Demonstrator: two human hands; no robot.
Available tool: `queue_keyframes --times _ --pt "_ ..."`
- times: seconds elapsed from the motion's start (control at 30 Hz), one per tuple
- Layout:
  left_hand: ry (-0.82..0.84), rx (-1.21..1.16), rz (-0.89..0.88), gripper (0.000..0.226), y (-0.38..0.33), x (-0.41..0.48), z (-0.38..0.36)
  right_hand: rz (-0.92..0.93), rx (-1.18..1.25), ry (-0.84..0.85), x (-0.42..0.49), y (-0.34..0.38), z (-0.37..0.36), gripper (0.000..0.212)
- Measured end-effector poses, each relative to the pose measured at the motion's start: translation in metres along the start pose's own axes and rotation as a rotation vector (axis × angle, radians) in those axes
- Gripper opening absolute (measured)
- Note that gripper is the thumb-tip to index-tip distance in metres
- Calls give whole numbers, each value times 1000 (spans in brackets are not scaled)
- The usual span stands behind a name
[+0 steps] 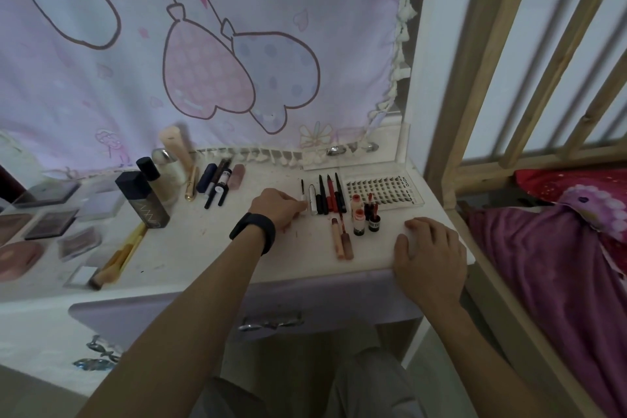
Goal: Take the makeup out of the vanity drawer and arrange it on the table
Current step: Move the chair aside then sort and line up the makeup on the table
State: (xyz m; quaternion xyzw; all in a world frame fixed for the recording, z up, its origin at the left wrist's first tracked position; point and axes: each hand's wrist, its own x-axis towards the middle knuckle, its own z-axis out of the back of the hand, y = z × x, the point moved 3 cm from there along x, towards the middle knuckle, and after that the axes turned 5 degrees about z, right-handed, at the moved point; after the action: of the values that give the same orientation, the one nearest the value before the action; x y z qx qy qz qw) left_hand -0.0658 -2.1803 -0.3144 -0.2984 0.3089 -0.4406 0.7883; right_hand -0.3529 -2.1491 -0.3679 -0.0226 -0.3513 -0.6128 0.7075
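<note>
On the white vanity table point(210, 248) makeup lies in groups. My left hand point(276, 209), with a black band on the wrist, has its fingers curled and pinches the lower end of a thin black-and-white wand point(302, 187). That wand is the leftmost in a row of pencils and liners point(326, 195). My right hand point(429, 256) rests flat on the table's front right corner and holds nothing. The lilac drawer front point(339, 295) with its metal handle point(271, 321) sits below the table edge.
A clear lash tray point(383, 188) lies at the back right. Small red-capped bottles point(359, 219) and two lip tubes point(342, 239) lie near it. Foundation bottles point(144, 202), lipsticks point(220, 183), compacts point(51, 217) and brushes point(118, 258) fill the left. A wooden bed frame point(475, 132) stands right.
</note>
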Motion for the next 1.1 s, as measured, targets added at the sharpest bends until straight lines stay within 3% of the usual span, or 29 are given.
queue_keyframes --times 0.13,0.33,0.47,0.6,0.87,1.1 --pt "-10 39 -18 20 2 -6 6 -4 -7 26 0 2 4 45" --pt "-103 282 -144 24 15 -33 24 38 107 50 -4 10 19 49" --pt "-228 406 -221 26 42 -45 47 222 125 -49 -26 46 20 38" --pt "-267 468 -198 28 73 -49 63 421 264 -46 -43 104 6 29" --pt "-262 496 -224 31 88 -30 84 656 210 235 -31 178 -50 19" --pt "-263 651 -335 68 56 32 84 632 184 190 -30 177 -61 22"
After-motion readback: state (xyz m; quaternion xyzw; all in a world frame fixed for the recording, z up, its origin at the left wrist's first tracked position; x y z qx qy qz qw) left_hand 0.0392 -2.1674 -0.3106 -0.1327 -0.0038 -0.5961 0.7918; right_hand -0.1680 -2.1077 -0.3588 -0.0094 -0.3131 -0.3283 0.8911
